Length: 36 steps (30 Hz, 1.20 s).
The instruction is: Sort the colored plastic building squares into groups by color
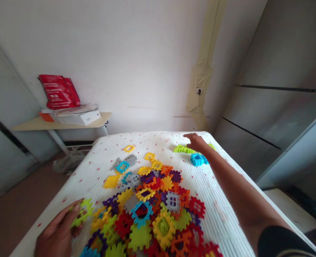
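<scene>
My left hand (60,226) grips a lime green interlocking plastic tile (83,213) by its edge, at the left of a big heap of notched tiles. My right hand (197,141) reaches to the far right of the mattress, fingers apart, just above a row of lime green tiles (184,149). A stack of blue tiles (197,159) lies just nearer, partly behind my right forearm. The heap mixes colours, among them a yellow frame tile (163,227), a grey window tile (172,201) and a red window tile (197,207).
The tiles lie on a white mattress (217,214) with red dots. A lone yellow frame tile (129,148) lies near its far left. Beyond stands a small table (99,121) with a white box (87,117) and a red bag (57,91). Grey cabinets (278,107) flank the right.
</scene>
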Each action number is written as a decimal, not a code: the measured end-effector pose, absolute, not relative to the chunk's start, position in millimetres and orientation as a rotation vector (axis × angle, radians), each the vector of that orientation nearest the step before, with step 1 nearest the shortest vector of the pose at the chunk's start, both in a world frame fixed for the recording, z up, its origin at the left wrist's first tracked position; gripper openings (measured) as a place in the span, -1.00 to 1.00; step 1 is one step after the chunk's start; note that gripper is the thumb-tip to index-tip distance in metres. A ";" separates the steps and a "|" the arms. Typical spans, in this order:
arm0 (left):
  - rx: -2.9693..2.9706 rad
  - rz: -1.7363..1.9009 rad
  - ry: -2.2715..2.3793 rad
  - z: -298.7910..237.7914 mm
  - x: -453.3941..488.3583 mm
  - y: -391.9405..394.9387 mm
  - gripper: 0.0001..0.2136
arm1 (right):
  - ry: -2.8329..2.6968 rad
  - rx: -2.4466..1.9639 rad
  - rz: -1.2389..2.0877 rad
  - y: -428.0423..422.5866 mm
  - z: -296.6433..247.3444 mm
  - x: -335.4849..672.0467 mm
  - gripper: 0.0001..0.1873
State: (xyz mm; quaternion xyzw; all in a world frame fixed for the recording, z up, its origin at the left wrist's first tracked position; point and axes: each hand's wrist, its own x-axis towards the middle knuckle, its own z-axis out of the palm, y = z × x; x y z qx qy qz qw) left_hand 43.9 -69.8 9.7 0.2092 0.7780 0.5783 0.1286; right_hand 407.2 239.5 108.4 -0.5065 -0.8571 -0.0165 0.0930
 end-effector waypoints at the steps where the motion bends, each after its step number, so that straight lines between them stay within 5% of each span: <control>1: 0.529 1.671 2.162 12.4 46.0 -70.0 -0.58 | -2.506 -1.344 -0.037 227.5 109.7 403.5 -0.43; 5: 0.509 1.779 1.864 22.0 57.7 -67.9 -0.51 | -2.373 -0.876 0.222 171.5 115.6 387.1 -0.61; 13: 0.841 1.739 1.690 47.8 74.2 -56.2 -0.59 | -2.342 -0.666 0.634 102.1 128.1 333.1 -0.75; 19: 1.866 1.616 2.015 78.0 94.9 -50.5 -0.88 | -2.126 -0.553 1.167 74.3 111.1 298.9 -0.76; 23: 2.580 1.504 1.957 74.2 108.5 -50.5 -0.79 | -2.111 -0.565 1.389 59.5 102.1 293.3 -0.68; 36: 3.083 1.307 1.886 57.8 113.6 -54.0 -0.48 | -2.665 -0.361 0.844 54.7 113.6 290.1 -0.56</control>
